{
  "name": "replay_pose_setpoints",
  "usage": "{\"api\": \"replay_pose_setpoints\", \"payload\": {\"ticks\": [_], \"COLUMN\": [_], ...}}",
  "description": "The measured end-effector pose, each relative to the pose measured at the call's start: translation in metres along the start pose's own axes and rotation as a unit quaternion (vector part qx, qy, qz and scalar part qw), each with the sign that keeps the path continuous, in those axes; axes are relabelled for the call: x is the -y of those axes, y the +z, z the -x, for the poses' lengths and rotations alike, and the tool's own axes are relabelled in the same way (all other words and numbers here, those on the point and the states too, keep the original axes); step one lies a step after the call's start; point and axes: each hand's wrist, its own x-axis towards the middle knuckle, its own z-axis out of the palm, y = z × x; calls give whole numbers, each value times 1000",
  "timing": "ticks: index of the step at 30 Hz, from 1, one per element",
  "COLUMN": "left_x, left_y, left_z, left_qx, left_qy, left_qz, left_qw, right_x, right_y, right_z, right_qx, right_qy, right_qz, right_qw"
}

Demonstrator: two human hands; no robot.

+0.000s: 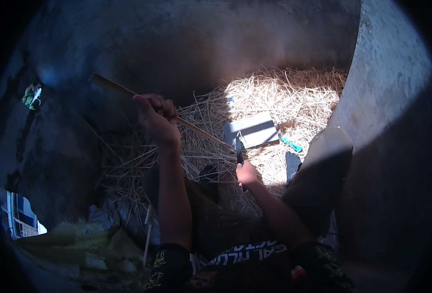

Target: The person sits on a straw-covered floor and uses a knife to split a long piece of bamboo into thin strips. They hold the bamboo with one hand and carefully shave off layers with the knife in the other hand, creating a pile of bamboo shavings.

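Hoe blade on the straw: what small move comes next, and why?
Probably slide the short dark tool in the right hand along the hoe blade. Its tip already meets the blade's near edge, while the left hand holds the wooden handle raised over the straw.

Much of the scene is lost in deep shadow. The end of the wooden handle (128,91) fades into the dark at upper left, and its middle is covered by the left hand (155,116). The dark tool (239,149) gripped by the right hand (247,173) cannot be identified. A small green thing (32,96) on the wall is too small to tell. The knee (323,146) hides straw (284,97) behind it.
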Motion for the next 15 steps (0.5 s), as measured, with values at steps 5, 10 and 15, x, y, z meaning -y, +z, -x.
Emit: {"api": "replay_pose_setpoints", "payload": {"ticks": [5,10,15], "left_x": [-30,-93,-60], "left_y": [17,42,32], "left_z": [11,37,31], "left_qx": [28,5,-7], "left_qy": [113,150,145], "left_qz": [28,20,42], "left_qw": [993,988,989], "right_x": [-11,12,2], "right_y": [-1,-15,-14], "right_z": [-16,-2,-4], "right_qx": [-87,-57,-60], "right_qy": [46,66,37], "right_qz": [59,34,50], "right_qw": [993,996,996]}}
